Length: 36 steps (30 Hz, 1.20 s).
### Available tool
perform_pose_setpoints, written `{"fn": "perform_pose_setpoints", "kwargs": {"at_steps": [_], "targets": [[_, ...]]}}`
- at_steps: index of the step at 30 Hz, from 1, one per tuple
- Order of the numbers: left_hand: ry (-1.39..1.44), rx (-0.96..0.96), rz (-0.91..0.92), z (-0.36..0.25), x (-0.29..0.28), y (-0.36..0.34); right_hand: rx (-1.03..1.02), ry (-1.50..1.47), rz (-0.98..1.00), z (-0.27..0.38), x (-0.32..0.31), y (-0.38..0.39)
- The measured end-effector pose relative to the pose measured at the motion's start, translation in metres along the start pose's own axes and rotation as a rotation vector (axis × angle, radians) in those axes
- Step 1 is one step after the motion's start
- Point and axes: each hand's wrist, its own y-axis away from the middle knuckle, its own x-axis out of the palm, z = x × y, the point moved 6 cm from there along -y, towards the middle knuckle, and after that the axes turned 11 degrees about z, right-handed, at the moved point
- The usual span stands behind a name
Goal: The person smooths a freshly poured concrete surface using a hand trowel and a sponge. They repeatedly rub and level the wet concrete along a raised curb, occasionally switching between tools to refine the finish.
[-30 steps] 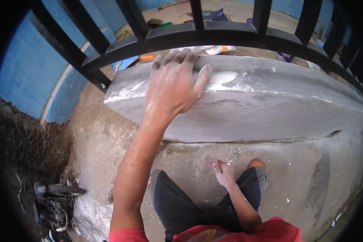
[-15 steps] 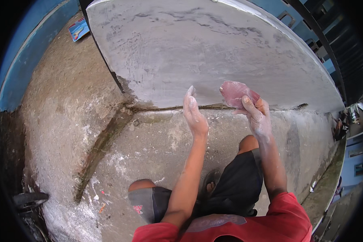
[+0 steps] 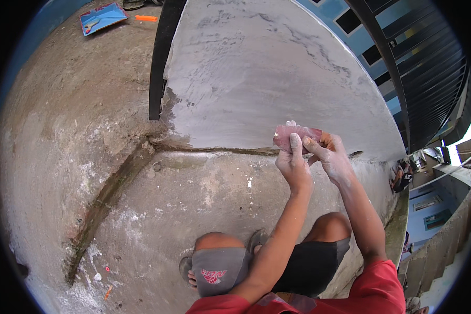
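Note:
A dusty, dull-red piece of sandpaper (image 3: 306, 132) is held up in front of a smooth grey plastered wall (image 3: 246, 89). My left hand (image 3: 295, 166) is closed on its near side, thumb on the face and fingertips showing behind the upper edge. On its right end, my right hand (image 3: 334, 161) pinches it between thumb and fingers. White powder coats both hands. The sandpaper looks apart from the wall, though the gap is hard to judge.
Stained concrete ground (image 3: 209, 183) meets the wall's foot, with a shallow channel (image 3: 110, 201) running to the left. A black metal post (image 3: 165, 57) stands at the wall's left end. Farther back lie a blue tray (image 3: 103, 20) and an orange strip (image 3: 146, 18). A person (image 3: 402, 177) sits far right.
My left hand has moved right and taken hold of the sandpaper, which only my right hand held before. The sandpaper is lower now. The view has shifted, showing more on the left.

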Motion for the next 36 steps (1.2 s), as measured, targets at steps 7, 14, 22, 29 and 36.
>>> {"fn": "perform_pose_setpoints", "kwargs": {"at_steps": [7, 14, 22, 29, 36], "targets": [[-0.300, -0.140, -0.070, -0.031, -0.014, -0.004, 0.085, 0.149, 0.011, 0.015, 0.019, -0.006], [-0.285, 0.153, -0.151, -0.055, -0.028, -0.029, 0.023, 0.843, 0.067, 0.067, 0.030, -0.008], [-0.696, 0.613, -0.380, -0.115, -0.053, -0.038, -0.178, 0.974, 0.257, 0.000, 0.027, -0.009], [-0.902, 0.970, -0.444, -0.150, -0.026, -0.055, -0.507, 0.881, 0.466, 0.017, 0.032, -0.016], [-1.244, 1.296, -0.302, -0.090, 0.002, -0.120, -0.589, 0.757, 0.304, 0.006, -0.028, -0.002]]}}
